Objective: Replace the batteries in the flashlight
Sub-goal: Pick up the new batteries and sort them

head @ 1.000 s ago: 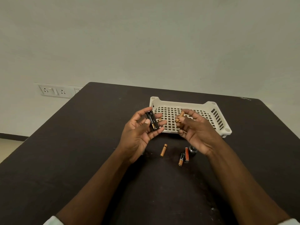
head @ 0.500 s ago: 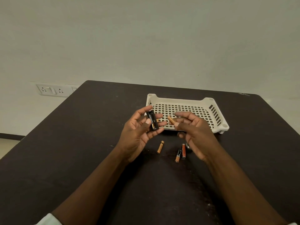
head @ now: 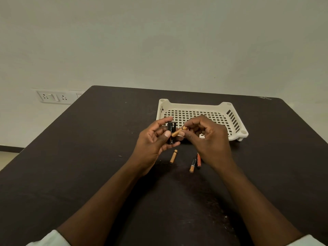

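My left hand (head: 152, 142) grips a black battery holder (head: 171, 130), held upright above the dark table. My right hand (head: 207, 139) pinches a small gold battery (head: 178, 131) between thumb and fingers, its left end touching the holder's right side. On the table below lie a loose gold battery (head: 173, 156), a black-and-gold battery (head: 192, 165) and an orange battery (head: 199, 160). The flashlight body is not visible.
A white perforated plastic tray (head: 236, 121) stands just behind my hands on the dark table (head: 88, 157). A wall socket panel (head: 53, 97) sits on the wall at far left. The table's back edge runs behind the tray.
My right hand has moved left with the gold battery, bringing it from near the tray up against the holder in my left hand. The small dark cap near my right wrist is now hidden.
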